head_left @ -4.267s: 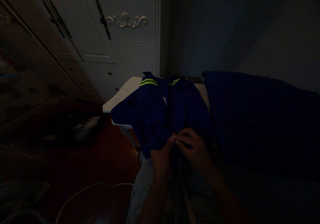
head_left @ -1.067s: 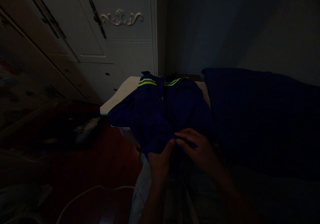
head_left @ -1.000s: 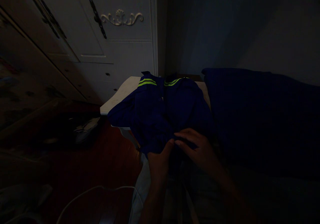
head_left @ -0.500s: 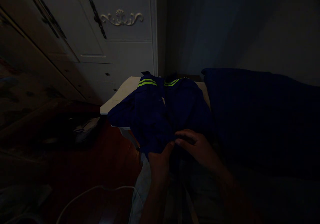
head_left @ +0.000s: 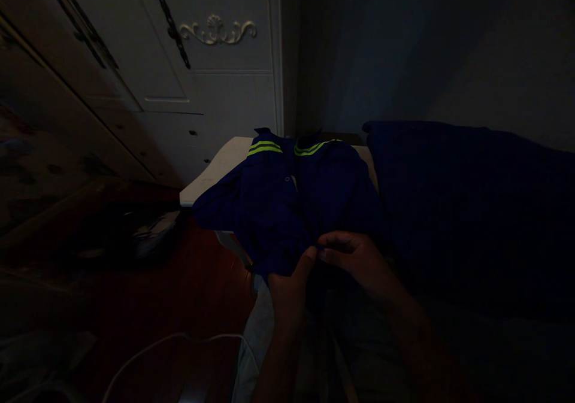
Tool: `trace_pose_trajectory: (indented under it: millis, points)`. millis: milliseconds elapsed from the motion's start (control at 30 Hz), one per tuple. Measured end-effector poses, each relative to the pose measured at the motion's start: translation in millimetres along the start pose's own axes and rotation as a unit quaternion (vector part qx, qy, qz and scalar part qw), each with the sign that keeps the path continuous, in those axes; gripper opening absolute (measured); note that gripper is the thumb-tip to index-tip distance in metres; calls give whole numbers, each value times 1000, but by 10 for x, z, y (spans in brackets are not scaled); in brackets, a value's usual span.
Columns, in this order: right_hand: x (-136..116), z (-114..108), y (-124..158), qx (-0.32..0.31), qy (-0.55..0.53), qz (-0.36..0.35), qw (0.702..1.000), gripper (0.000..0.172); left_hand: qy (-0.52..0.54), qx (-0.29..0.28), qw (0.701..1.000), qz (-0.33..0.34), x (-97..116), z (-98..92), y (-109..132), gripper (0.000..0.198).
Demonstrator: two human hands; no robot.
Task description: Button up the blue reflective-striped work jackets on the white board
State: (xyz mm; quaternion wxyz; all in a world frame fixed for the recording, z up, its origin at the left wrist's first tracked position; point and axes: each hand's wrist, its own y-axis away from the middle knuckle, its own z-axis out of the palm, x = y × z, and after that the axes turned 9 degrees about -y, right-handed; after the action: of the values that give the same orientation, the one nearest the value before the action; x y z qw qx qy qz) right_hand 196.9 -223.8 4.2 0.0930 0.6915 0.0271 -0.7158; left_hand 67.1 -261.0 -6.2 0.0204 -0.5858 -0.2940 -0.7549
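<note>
A dark blue work jacket [head_left: 269, 193] with yellow-green stripes lies spread over a small white table, its collar end away from me. My left hand [head_left: 290, 283] grips the front edge of the jacket, thumb on top and the other fingers hidden under the cloth. Close beside it, my right hand [head_left: 354, 256] pinches the same edge between thumb and index finger. The fingertips of both hands nearly meet there. Whether a button or other fastener sits between them is too dark to tell.
Behind the white table [head_left: 211, 172] stands a white wardrobe [head_left: 229, 91] with dark handles. A large dark blue pillow or cushion [head_left: 449, 199] is at the right. On the reddish floor at the left lie a dark bag-like thing [head_left: 121, 232] and a white cable [head_left: 179, 336].
Both hands have shifted very slightly to the right along the jacket's edge, still gripping it. The jacket otherwise lies as before.
</note>
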Motion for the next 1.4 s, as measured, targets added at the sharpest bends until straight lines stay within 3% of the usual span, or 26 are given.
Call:
trace_pose_trajectory:
  millis: [267,467,667,967,1133,1400]
  points:
    - [-36,31,42,27,15,7,1000,30,0,14,999,49,44,8,-14,49]
    - [5,1,26,16,-20,26,999,37,-14,-11,998,63,12,28,-37,46]
    - [44,-8,21,23,-38,38,998,32,-19,-6,996,91,2,49,-45,41]
    - [9,29,18,21,-69,47,996,30,2,8,997,76,-79,20,-105,51]
    - [-20,43,16,50,-22,27,998,28,-17,7,996,88,-26,40,-49,43]
    - [-22,76,49,44,40,-44,997,25,-65,27,993,91,-11,10,-50,41]
